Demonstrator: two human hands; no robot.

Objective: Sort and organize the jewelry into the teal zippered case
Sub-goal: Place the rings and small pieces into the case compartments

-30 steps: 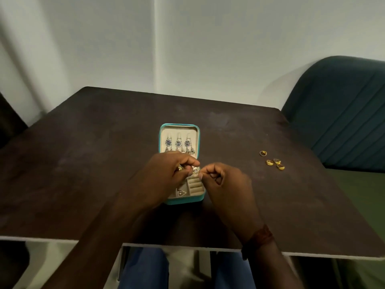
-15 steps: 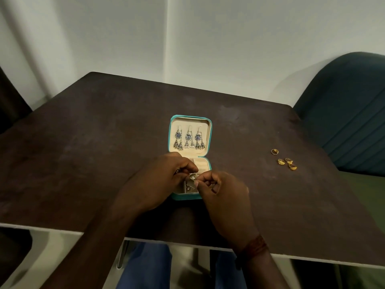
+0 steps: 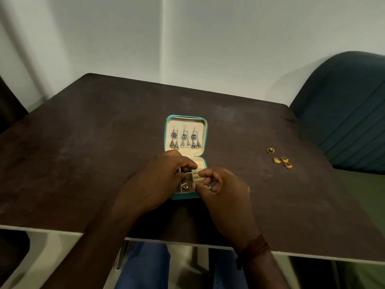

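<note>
The teal zippered case [image 3: 167, 130] lies open at the table's middle. Its raised lid holds three pairs of silver and blue drop earrings [image 3: 184, 138]. Both hands hover over the lower tray and hide most of it. My left hand [image 3: 158, 180] curls thumb and forefinger together above a small compartment, with nothing seen between them. In that compartment lies a small silver earring [image 3: 185, 186]. My right hand [image 3: 226, 195] has curled fingers, thumb tip beside the earring; a pale glint shows under the fingers. Several gold rings [image 3: 280, 158] lie on the table to the right.
The dark brown table [image 3: 83, 159] ends in a near edge just behind my wrists. A teal upholstered chair [image 3: 345, 113] stands at the right, close to the rings. A pale wall lies behind the table.
The small silver earring, pinched between both hands before, now lies in the lower tray's compartment. My hands have drawn slightly apart. The camera tilted, shifting the view.
</note>
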